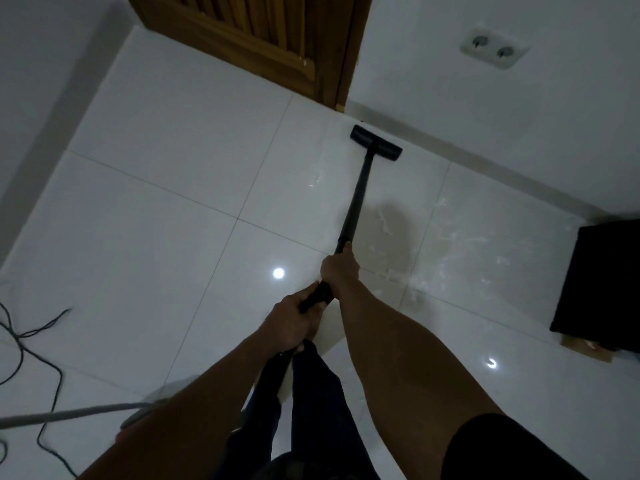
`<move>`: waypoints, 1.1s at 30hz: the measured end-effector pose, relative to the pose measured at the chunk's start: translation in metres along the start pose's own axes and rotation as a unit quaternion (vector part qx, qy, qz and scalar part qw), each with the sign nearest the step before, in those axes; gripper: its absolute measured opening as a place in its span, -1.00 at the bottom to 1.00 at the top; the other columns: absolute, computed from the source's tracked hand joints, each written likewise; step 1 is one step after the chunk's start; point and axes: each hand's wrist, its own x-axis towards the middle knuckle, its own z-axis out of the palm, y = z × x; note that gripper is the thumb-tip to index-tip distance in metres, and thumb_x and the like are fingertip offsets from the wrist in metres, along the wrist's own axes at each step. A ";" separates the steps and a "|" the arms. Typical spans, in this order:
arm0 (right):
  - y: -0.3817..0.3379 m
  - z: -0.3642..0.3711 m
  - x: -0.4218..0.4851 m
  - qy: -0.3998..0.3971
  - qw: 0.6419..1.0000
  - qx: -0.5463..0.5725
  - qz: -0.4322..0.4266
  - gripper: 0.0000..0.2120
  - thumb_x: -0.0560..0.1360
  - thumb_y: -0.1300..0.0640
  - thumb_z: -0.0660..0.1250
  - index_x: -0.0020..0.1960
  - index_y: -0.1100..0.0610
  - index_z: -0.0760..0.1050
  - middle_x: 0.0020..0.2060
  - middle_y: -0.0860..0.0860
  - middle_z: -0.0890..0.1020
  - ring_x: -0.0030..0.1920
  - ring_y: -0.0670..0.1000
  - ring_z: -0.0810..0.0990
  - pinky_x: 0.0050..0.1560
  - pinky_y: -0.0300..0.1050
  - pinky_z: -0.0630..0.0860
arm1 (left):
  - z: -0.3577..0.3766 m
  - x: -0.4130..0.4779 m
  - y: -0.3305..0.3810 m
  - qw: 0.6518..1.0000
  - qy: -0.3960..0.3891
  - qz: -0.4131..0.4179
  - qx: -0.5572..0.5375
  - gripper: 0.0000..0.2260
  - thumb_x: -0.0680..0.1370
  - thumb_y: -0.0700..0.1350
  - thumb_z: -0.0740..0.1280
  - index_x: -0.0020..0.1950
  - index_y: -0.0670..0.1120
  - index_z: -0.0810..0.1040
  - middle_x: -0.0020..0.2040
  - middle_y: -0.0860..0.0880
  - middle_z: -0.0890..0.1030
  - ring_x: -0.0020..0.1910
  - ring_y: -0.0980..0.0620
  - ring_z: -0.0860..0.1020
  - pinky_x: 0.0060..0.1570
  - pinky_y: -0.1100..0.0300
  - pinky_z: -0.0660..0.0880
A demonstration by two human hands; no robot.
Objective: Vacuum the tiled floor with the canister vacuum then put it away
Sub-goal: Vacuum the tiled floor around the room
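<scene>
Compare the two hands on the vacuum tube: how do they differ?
The right hand grips the tube farther forward, nearer the floor head; the left hand grips its near end. The right hand sits on the tube's right side, the left hand on its left. Both curl round the tube.

Black wand (353, 199) — glossy white tiles (166, 209) — brown door (263, 39)

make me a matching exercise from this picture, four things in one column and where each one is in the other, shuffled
Things:
1. floor head
2. double socket
3. loose cables
4. white debris

Places:
A. on the tiles, right of the wand
B. on the wall, upper right
C. on the tiles at the left edge
D. close to the skirting, near the door

Pairs: 1-D, 2-B, 3-C, 4-A
</scene>
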 end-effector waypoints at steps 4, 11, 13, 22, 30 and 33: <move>-0.025 -0.014 0.023 0.007 1.000 0.011 0.008 -0.29 0.59 0.26 0.17 0.63 -0.07 -0.04 0.22 0.17 0.56 -0.16 0.05 0.52 -0.15 -0.09 0.53 | 0.002 0.024 0.023 1.000 0.012 0.002 -0.001 -0.58 0.66 0.00 0.25 0.52 0.01 0.35 -0.45 0.04 0.56 -0.61 0.15 0.45 -0.53 0.26 0.45; -0.019 -0.020 0.012 0.021 1.000 0.014 0.014 -0.34 0.63 0.17 0.15 0.63 -0.09 -0.07 0.22 0.17 0.57 0.00 0.10 0.61 -0.14 -0.10 0.50 | 0.004 0.026 0.022 1.000 -0.007 0.009 0.002 -0.69 0.66 0.01 0.25 0.41 0.06 0.47 -0.36 0.11 0.58 -0.41 0.11 0.55 -0.36 0.16 0.54; -0.014 -0.021 0.012 0.013 1.000 0.010 0.023 -0.32 0.63 0.18 0.13 0.63 -0.11 -0.09 0.23 0.18 0.56 -0.05 0.09 0.59 -0.15 -0.10 0.49 | 0.005 0.025 0.021 1.000 -0.019 -0.002 -0.009 -0.66 0.65 0.04 0.26 0.43 0.11 0.43 -0.43 0.10 0.53 -0.48 0.09 0.49 -0.45 0.19 0.49; -0.025 -0.032 0.028 0.018 0.998 0.065 0.017 -0.33 0.61 0.21 0.17 0.62 -0.09 -0.03 0.26 0.12 0.53 -0.33 -0.09 0.44 -0.39 -0.24 0.47 | 0.011 0.039 0.021 0.997 0.032 0.066 0.038 -0.57 0.66 0.02 0.25 0.54 0.06 0.34 0.21 -0.28 0.60 -0.10 -0.03 0.67 -0.13 0.06 0.60; 0.011 0.001 -0.017 0.045 0.983 0.178 -0.012 -0.45 0.63 0.09 0.23 0.58 -0.06 0.17 -0.09 0.01 0.55 -0.31 -0.01 0.59 -0.41 -0.19 0.52 | 0.003 -0.006 -0.027 0.997 0.012 0.075 0.026 -0.49 0.63 0.00 0.29 0.57 0.10 0.26 -0.06 -0.10 0.68 -0.31 -0.08 0.65 -0.27 -0.09 0.65; 0.028 0.017 -0.042 0.073 0.979 0.184 -0.043 -0.49 0.65 -0.02 0.22 0.57 -0.05 0.22 0.02 0.03 0.58 -0.27 -0.09 0.55 -0.41 -0.24 0.44 | 0.004 -0.036 -0.043 0.995 0.015 0.086 0.043 -0.49 0.65 -0.11 0.29 0.57 0.11 0.24 0.02 -0.06 0.63 -0.40 0.14 0.61 -0.41 0.14 0.60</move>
